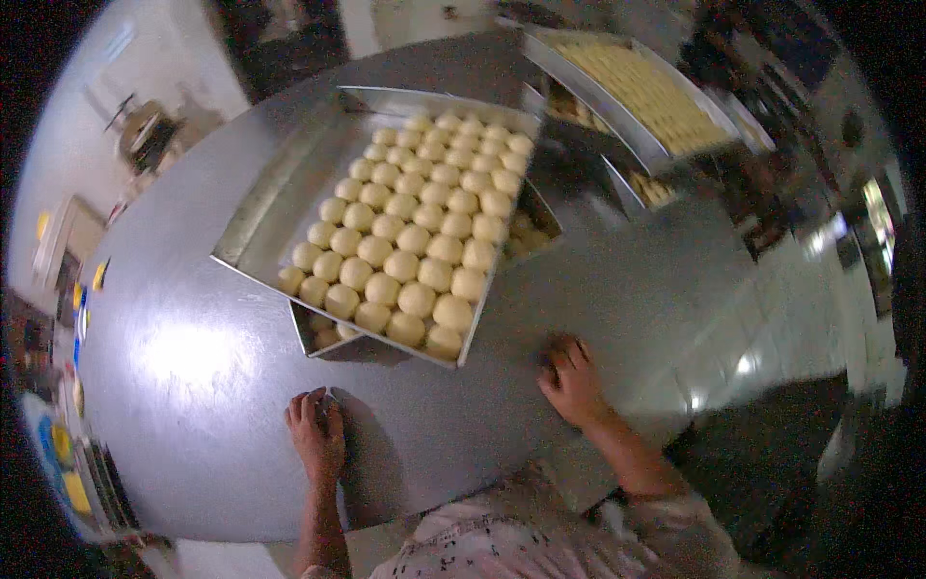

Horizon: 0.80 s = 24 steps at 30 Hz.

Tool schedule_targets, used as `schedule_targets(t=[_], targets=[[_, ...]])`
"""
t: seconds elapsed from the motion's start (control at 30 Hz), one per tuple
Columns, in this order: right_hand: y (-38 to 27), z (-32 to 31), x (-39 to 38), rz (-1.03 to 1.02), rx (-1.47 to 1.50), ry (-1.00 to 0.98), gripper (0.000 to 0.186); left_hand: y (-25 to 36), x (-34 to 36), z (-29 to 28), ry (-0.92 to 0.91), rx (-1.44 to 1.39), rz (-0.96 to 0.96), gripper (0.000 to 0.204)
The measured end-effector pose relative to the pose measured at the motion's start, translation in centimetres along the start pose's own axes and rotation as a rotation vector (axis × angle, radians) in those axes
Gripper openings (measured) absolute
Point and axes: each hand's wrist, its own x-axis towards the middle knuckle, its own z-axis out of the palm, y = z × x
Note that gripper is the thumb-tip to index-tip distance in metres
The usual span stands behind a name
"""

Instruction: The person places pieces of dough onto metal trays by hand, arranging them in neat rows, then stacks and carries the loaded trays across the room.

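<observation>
In front of me a metal tray point(275, 188) holds rows of round pale dough balls point(405, 236). Its left strip shows bare metal. Beneath it, at an angle, lies another tray point(307, 333) with dough balls, mostly covered. My left hand point(316, 429) is low over the steel table, just below the trays' near left corner, its fingers curled inward. To the right of the trays' near corner, my right hand point(573, 379) is also curled, slightly blurred. Whatever lies under either palm, if anything, is hidden.
The steel table point(203, 280) has a curved-looking edge. At the far right, another tray point(637, 92) full of small dough pieces rests above more trays point(656, 188). A blue and yellow package point(63, 454) shows at the left rim. Tiled floor point(772, 309) lies to the right.
</observation>
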Motion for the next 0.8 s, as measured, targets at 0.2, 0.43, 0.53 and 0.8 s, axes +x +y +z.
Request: schedule_targets(t=[0.2,0.43,0.53,0.8], targets=[[5.6,-8.8,10.3,0.390,0.888,-0.273,0.041,1.8,0.7,2.6,0.079,0.231,-0.091,0.026],[-4.8,-14.6,36.8,-0.535,0.472,0.887,0.033,0.1,0.5,3.5,0.035,0.239,-0.029,0.039],[-7.8,-7.6,44.0,-0.124,0.711,0.762,0.039,1.7,1.2,3.3,0.042,0.206,-0.076,0.042],[-5.0,-4.3,36.2,-0.371,0.477,0.276,0.028,3.9,0.2,1.5,0.052,0.207,-0.216,0.037]])
